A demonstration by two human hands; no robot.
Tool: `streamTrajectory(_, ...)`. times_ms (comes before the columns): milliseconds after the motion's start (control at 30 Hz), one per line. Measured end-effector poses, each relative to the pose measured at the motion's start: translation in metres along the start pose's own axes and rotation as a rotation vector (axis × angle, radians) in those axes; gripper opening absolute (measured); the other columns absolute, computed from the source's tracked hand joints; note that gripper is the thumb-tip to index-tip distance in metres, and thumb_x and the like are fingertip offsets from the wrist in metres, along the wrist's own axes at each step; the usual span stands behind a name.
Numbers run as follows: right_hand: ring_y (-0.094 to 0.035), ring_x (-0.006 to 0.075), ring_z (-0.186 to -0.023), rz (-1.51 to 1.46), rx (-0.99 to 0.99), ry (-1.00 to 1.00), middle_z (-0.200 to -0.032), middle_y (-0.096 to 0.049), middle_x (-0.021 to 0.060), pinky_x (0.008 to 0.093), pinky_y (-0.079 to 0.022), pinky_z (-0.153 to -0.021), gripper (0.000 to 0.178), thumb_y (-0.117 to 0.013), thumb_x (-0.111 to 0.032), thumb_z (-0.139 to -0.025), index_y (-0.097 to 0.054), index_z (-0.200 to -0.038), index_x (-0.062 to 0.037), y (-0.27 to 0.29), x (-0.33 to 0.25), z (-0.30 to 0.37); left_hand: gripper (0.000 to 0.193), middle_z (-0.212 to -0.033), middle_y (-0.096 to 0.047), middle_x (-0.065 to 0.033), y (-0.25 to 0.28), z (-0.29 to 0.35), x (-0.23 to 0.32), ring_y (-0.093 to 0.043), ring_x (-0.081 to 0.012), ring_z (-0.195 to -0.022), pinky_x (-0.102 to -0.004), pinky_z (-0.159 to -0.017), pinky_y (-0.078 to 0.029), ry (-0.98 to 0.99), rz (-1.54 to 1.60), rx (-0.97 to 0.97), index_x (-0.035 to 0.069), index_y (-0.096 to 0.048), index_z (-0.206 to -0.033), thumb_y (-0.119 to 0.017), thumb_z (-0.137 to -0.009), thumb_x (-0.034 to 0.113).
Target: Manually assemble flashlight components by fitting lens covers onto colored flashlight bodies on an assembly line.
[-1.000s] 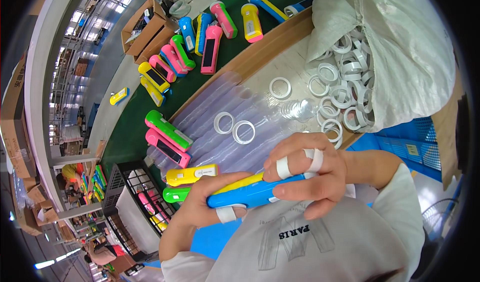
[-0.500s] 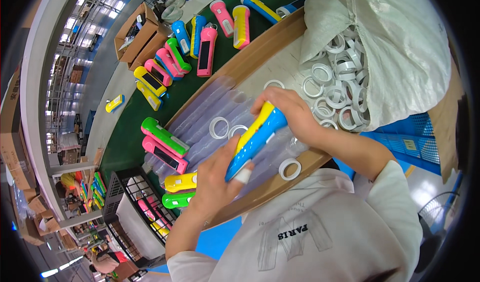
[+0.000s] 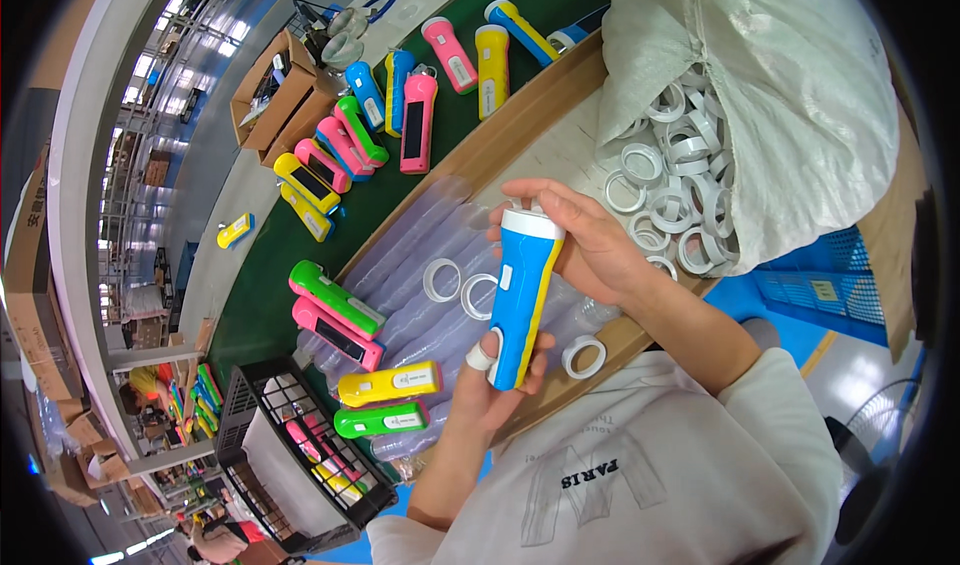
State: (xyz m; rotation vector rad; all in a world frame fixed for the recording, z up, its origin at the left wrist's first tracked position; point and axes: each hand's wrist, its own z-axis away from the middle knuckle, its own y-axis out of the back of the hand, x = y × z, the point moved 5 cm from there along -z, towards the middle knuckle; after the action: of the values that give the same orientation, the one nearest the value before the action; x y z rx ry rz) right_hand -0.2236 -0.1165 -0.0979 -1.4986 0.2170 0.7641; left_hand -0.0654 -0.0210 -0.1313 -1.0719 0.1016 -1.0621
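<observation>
A: Subject first: where's the flashlight?
B: Blue and yellow flashlight (image 3: 517,290), between both hands, raised over the near edge of the cardboard tray (image 3: 520,125). Tilted, white head up and away, tail toward the wearer.
A: Left hand?
B: Left hand (image 3: 482,397) below, wrapped round the tail end. Thumb bears white tape and presses one side; fingertips show on the other.
A: Right hand?
B: Right hand (image 3: 590,245) above, curled round the back of the white head. Contact of each fingertip: can't tell.
A: Surroundings?
B: Clear plastic sleeves (image 3: 400,275) fill the tray's left part, beneath and beyond the grip. A yellow flashlight (image 3: 390,383) and a green flashlight (image 3: 380,420) lie side by side at the tray's near left corner.
A: Right end?
B: White rings (image 3: 688,149) heaped at the mouth of a pale sack (image 3: 800,115). More flashlights along the green worktop (image 3: 265,295), past the tray's far edge.
</observation>
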Motion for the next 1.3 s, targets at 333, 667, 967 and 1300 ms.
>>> streamTrajectory(333, -0.057, 0.0204, -0.096, 1.054, 0.31, 0.323, -0.096, -0.06, 0.0118, 0.0338, -0.048, -0.082, 0.033, -0.058, -0.031, -0.094, -0.058, -0.112, -0.0031, 0.038, -0.036, -0.011, 0.046, -0.089, -0.067, -0.0155, -0.004, -0.041, 0.083, -0.063, -0.0189, -0.066, -0.0294, -0.052, -0.049, -0.192, -0.398, 0.018, 0.003, -0.054, -0.111, -0.056, -0.092, 0.045)
streamTrajectory(667, -0.051, 0.0382, -0.106, 1.946, 0.044, 0.346, -0.116, -0.053, 0.0255, 0.0409, -0.047, -0.089, 0.037, -0.076, -0.024, -0.074, -0.064, -0.091, 0.0062, 0.043, -0.014, -0.021, 0.038, -0.105, -0.063, -0.0146, -0.046, -0.218, 0.251, -0.06, -0.0305, -0.096, -0.0375, -0.084, -0.048, -1.054, -1.674, 0.422, 0.006, -0.063, -0.117, -0.059, -0.092, 0.034)
streamTrajectory(967, -0.05, 0.0425, -0.111, 1.947, 0.046, 0.312, -0.121, -0.051, 0.0319, 0.0419, -0.047, -0.092, 0.026, -0.074, -0.018, -0.075, -0.065, -0.085, 0.0039, 0.057, -0.009, -0.031, 0.072, -0.133, -0.049, -0.02, -0.039, -0.273, 0.276, -0.034, -0.0408, -0.129, -0.0552, -0.105, -0.027, -0.216, -2.345, 0.763, 0.017, -0.066, -0.119, -0.061, -0.071, 0.07)
streamTrajectory(1300, -0.053, 0.0444, -0.104, 1.864, 0.033, 0.466, -0.114, -0.054, 0.0305, 0.0448, -0.048, -0.087, 0.025, -0.074, -0.017, -0.076, -0.061, -0.085, 0.0029, 0.054, -0.018, -0.027, 0.07, -0.133, -0.05, -0.0194, 0.028, -0.202, 0.297, -0.042, -0.0377, -0.126, -0.0534, -0.102, -0.028, -0.204, -2.261, 1.142, 0.015, -0.067, -0.116, -0.061, -0.072, 0.069)
